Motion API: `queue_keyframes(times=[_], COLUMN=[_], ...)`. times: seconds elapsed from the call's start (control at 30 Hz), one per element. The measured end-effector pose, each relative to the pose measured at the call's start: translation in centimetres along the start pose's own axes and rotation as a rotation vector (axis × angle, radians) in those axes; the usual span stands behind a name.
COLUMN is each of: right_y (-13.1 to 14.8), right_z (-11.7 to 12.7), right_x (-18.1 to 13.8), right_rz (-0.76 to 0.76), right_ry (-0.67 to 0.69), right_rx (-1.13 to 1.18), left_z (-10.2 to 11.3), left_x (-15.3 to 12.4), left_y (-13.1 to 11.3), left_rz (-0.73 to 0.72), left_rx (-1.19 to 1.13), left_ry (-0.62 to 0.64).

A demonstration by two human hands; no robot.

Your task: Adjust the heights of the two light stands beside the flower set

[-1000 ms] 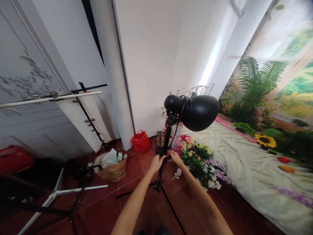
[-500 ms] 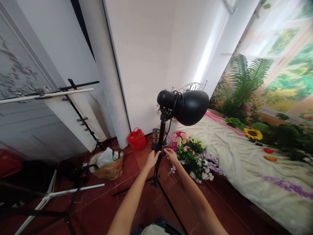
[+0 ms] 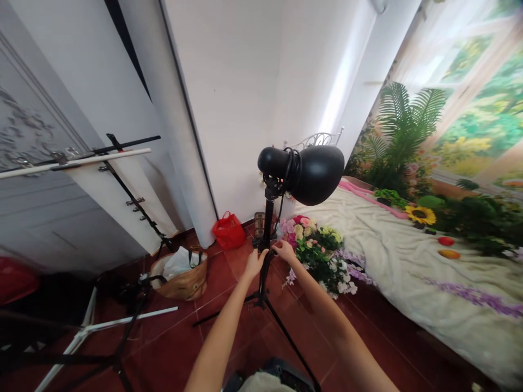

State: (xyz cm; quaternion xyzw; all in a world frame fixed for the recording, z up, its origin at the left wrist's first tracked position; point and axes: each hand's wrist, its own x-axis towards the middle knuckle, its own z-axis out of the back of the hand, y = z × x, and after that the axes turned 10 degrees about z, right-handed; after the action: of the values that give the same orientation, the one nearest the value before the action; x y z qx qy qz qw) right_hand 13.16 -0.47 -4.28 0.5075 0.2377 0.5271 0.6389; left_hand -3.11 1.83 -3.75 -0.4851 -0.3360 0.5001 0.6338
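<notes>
1. The light stand [image 3: 267, 234] rises upright from the red tile floor [image 3: 171, 348], its long axis vertical. Both hands meet on its pole at the same height, well below the lamp head.
2. The left hand [image 3: 255, 263] has its grip curled against the pole from the left; the right hand [image 3: 284, 251] pinches the pole's clamp collar from the right. Both grips look closed on the stand, though the fingers are too small to read finely. Neither hand is clearly nearer.
3. The black lamp reflector [image 3: 314, 174] is a smooth, glossy dome tilted to the right, with cable coiled at its neck.
4. The stand is thin matte black tubing, with tripod legs splayed on the floor.
5. Just right of the pole lies a bouquet of artificial flowers [image 3: 318, 253], beside a soft cream blanket [image 3: 408, 256]. A red plastic bag [image 3: 229, 230] sits behind by the wall.
</notes>
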Motion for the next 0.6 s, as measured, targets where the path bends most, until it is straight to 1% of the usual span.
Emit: queue_keyframes(times=[0.1, 0.17, 0.27, 0.37, 0.43, 0.5, 0.6], right_y=[-0.9, -1.6, -2.4, -2.8, -3.0, -3.4, -4.1], right_z=[0.0, -0.3, -1.6, -3.5, -4.6, -5.3, -5.4], right_x=[-1.3, -2.1, -2.4, -1.6, -0.9, -0.3, 0.5], right_rz=[0.081, 0.127, 0.095, 0.045, 0.009, -0.027, -0.005], right_ry=[0.063, 0.047, -0.048, -0.182, -0.284, -0.352, -0.353], right_rx=[0.001, 0.044, 0.144, 0.195, 0.174, 0.120, -0.008], left_z=[0.1, 0.0, -0.3, -0.8, -1.0, -1.1, -1.1], left_x=[-0.2, -0.4, -0.5, -0.4, -0.3, -0.2, -0.2], left_y=[-0.3, -0.6, -0.7, -0.5, -0.4, -0.4, -0.7], left_rz=[0.011, -0.001, -0.002, 0.009, 0.019, 0.033, 0.052], left_rx=[-0.041, -0.072, -0.139, -0.252, -0.314, -0.342, -0.350], left_ry=[-0.004, 0.011, 0.014, 0.015, 0.023, 0.019, 0.006])
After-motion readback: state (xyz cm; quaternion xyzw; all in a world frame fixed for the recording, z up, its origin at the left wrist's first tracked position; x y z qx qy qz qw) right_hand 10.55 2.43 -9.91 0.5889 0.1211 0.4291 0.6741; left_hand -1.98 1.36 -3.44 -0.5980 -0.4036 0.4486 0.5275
